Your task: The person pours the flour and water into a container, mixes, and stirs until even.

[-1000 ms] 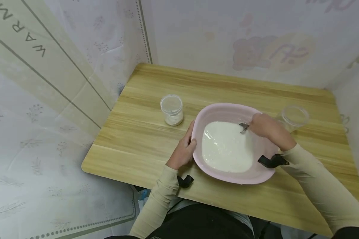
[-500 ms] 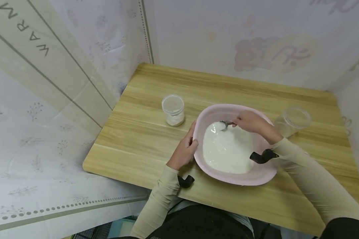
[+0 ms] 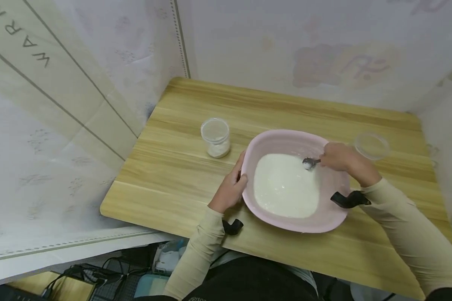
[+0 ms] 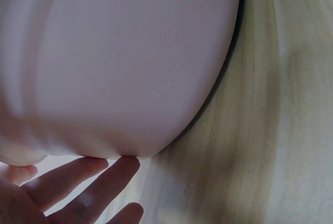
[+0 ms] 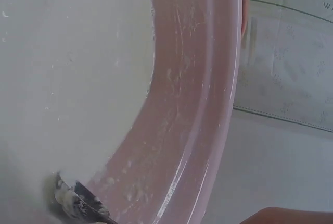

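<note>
A pink plastic basin (image 3: 334, 184) holds smooth white liquid (image 3: 284, 188). My left hand (image 3: 229, 189) holds the basin's left side, thumb at the rim; in the left wrist view its fingertips touch the outer wall. Over the basin's far right part, my right hand (image 3: 342, 160) grips a metal spoon (image 3: 309, 163) by the handle. The spoon's bowl sits at the liquid's edge near the inner wall. Whitish residue coats the spoon (image 5: 78, 200) in the right wrist view, where the gripping fingers are almost wholly out of frame.
A clear jar (image 3: 216, 140) with white powder low inside stands left of the basin. Behind the right wrist is a clear container (image 3: 373, 146), partly hidden. The wooden table (image 3: 165, 175) has printed cloth at its back and left. Cables (image 3: 94, 271) lie below at the left.
The spoon swept left across the liquid, then came back right to the basin's far right side. The left hand stays on the basin. The cloth at lower left has shifted, uncovering cables.
</note>
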A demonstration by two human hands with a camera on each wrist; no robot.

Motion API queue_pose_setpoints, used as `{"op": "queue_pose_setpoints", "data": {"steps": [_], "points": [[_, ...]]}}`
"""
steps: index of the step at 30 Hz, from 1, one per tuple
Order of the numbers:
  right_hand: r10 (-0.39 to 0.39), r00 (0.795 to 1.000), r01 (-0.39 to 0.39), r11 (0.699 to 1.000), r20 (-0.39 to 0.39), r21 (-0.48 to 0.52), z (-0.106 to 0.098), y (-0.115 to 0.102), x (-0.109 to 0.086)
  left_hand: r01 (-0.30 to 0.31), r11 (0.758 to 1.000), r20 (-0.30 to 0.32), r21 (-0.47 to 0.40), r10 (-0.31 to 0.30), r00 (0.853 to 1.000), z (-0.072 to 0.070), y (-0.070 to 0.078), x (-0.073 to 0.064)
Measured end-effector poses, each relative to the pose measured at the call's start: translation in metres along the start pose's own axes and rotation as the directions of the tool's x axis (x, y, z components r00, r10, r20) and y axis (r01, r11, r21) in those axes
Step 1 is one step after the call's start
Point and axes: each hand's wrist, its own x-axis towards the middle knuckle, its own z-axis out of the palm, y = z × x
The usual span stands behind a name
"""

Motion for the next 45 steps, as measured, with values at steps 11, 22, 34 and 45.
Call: {"op": "queue_pose_setpoints", "data": {"steps": [11,22,34,45], "points": [[-0.045,0.996,0.05,0.996,-0.073,0.071,-0.003,-0.014,0.019,-0.017,1.0,0.012,-0.003,0.017,1.0,0.001,0.0,0.0],[-0.213,0.965,0.241,0.952,-0.154,0.188,0.021,-0.047,0.045,-0.015,1.0,0.014,0.007,0.015,1.0,0.002,0.001,0.0],[-0.276,0.961,0.276,0.96,0.008,-0.036,0.054,-0.084,0.001,-0.014,1.0,-0.006,0.003,0.014,1.0,0.001,0.0,0.001],[-0.416,0.9,0.419,0.908,0.133,0.003,0.057,-0.076,-0.033,-0.016,1.0,-0.007,0.008,0.016,1.0,-0.001,0.001,0.001]]}}
